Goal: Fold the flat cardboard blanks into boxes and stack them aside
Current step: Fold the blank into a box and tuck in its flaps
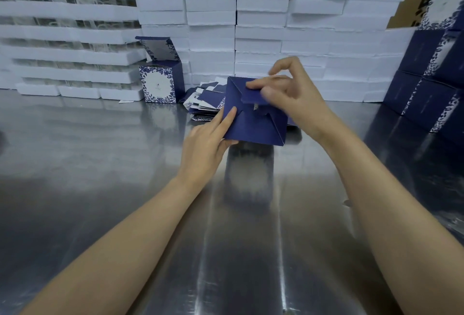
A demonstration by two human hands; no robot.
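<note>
The half-folded dark blue cardboard box (253,123) was held just above the shiny steel table (125,164), its bottom flaps facing the camera and its other sides hidden. The left hand (208,141) gripped its lower left corner, forefinger straight along a flap. The right hand (286,93), motion-blurred, pinched the top flap. Behind, the box partly covered a heap of flat blue-and-white blanks (203,103). Stacked dark blue boxes (426,83) on the right were cut off by the frame.
</note>
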